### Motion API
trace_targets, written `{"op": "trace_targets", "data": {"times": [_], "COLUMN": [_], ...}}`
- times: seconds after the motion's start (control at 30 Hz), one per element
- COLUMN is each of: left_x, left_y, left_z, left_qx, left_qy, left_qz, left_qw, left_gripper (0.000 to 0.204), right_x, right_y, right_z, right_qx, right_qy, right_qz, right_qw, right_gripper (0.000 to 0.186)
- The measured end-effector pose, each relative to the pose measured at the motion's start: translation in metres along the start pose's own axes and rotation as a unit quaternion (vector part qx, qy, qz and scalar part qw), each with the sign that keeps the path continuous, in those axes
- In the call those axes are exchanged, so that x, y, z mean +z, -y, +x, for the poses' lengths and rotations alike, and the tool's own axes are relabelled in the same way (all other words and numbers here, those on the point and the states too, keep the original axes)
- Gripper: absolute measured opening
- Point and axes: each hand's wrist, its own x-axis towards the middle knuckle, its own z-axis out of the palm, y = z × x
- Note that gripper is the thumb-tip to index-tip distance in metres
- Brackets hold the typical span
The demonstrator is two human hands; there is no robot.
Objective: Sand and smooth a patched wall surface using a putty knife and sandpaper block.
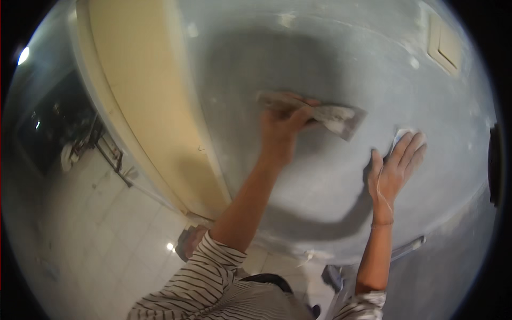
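Observation:
My left hand [282,125] is closed round the handle of a putty knife [336,118]. Its wide blade, smeared with pale filler, points right, close to the grey wall [314,186]. Farther right, my right hand [393,170] reaches up to the same wall with its fingers stretched and close together. Under those fingertips a small pale sheet [404,132] is pressed to the surface; most of it is hidden, and whether it is sandpaper I cannot tell. A thin cord runs over the wrist of that hand.
A cream door frame [138,80] borders the wall on the left. At the upper right is a cream wall switch [445,45]. Below lies a pale tiled floor [101,224], with a dark metal frame [112,160] beyond the doorway. A grey object [333,277] stands low near my right arm.

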Motion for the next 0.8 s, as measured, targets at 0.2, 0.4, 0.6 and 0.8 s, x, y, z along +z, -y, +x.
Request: {"op": "trace_targets", "data": {"times": [0.2,0.4,0.6,0.8], "left_x": [0.074,0.054,0.050,0.052], "left_y": [-0.013,-0.055,-0.058,-0.054], "left_z": [-0.016,0.008,0.015,0.017], "left_qx": [-0.161,-0.248,-0.251,-0.238], "left_qy": [-0.008,-0.073,-0.060,-0.050], "left_qz": [-0.288,-0.532,-0.528,-0.520], "left_qw": [0.944,0.807,0.809,0.819], "left_gripper": [0.024,0.019,0.018,0.020], "right_x": [0.000,-0.027,-0.007,0.000], "right_y": [-0.019,-0.028,-0.034,-0.037], "right_z": [-0.023,-0.029,-0.039,-0.041], "right_qx": [0.009,0.021,0.032,0.025], "right_qy": [0.001,0.003,-0.005,-0.030], "right_qz": [-0.033,-0.063,-0.080,-0.080], "right_qw": [0.999,0.998,0.996,0.996], "right_gripper": [0.068,0.070,0.073,0.074]}}
